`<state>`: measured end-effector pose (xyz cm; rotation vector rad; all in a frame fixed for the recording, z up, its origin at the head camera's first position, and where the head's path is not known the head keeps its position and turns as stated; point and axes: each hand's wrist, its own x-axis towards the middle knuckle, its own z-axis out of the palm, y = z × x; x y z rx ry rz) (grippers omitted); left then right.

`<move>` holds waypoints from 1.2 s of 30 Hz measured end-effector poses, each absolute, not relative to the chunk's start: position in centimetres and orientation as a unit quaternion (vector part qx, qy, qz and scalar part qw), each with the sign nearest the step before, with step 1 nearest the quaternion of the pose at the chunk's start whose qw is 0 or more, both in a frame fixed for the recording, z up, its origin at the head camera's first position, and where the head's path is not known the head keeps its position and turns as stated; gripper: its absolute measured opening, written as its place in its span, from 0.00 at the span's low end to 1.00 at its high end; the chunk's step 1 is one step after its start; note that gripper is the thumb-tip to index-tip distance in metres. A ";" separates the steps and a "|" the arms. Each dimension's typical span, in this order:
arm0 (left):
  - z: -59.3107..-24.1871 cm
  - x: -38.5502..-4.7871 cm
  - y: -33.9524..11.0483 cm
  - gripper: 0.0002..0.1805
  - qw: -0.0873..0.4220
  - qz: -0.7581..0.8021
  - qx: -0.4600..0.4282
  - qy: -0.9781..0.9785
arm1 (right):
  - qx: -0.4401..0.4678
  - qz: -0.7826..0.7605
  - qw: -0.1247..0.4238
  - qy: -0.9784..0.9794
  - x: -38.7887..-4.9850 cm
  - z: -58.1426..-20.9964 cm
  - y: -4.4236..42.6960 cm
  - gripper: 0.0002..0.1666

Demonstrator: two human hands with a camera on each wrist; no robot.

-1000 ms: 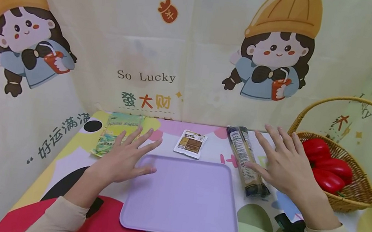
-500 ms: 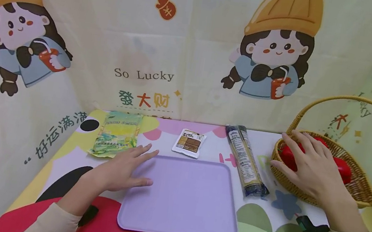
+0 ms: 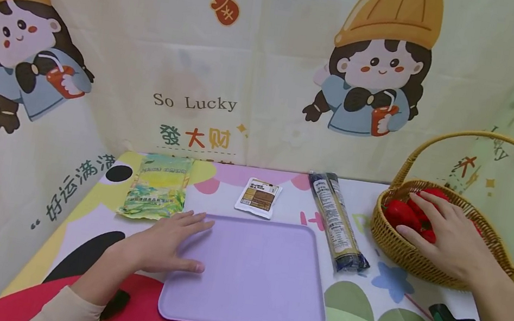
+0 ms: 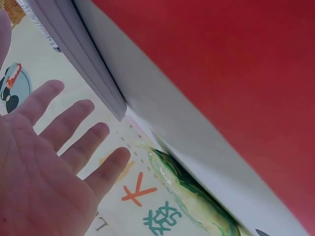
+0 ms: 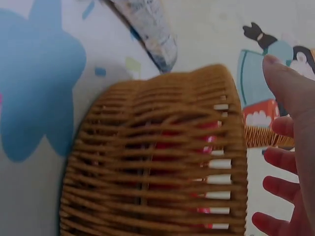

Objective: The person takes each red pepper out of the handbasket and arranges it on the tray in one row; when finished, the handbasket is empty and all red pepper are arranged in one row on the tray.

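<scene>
My right hand (image 3: 454,242) is over the wicker basket (image 3: 413,259), fingers spread and slightly bent above the red peppers (image 3: 399,213); whether the fingertips touch them cannot be told. In the right wrist view the right hand (image 5: 295,147) shows just beyond the rim of the basket (image 5: 147,191), gripping nothing. My left hand (image 3: 161,243) is at the left edge of the lilac tray (image 3: 251,275), fingers extended and thumb apart. The left wrist view shows the left hand (image 4: 54,157) with its palm bare, beside the tray's edge (image 4: 88,54).
Behind the tray lie a yellow-green packet (image 3: 158,185) and a small white-and-brown sachet (image 3: 258,197). A long clear-and-dark packet (image 3: 338,221) lies between tray and basket. The basket's tall handle (image 3: 487,135) arches over it. A printed cloth (image 3: 278,76) hangs behind.
My right hand has moved right, from above the long packet to over the peppers in the basket. My left hand has lowered slightly towards the tray's left edge.
</scene>
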<state>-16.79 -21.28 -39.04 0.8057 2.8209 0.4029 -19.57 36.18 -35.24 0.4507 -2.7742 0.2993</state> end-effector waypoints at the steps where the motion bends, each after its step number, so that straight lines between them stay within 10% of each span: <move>1: -39.1 -16.7 -21.3 0.52 0.091 0.137 0.274 0.947 | 0.155 0.110 0.154 -0.970 -19.6 -35.2 36.4 0.47; 36: -38.6 -15.2 -23.0 0.57 0.165 0.178 0.238 0.940 | 0.118 0.159 0.085 -0.977 -18.4 -37.3 42.2 0.45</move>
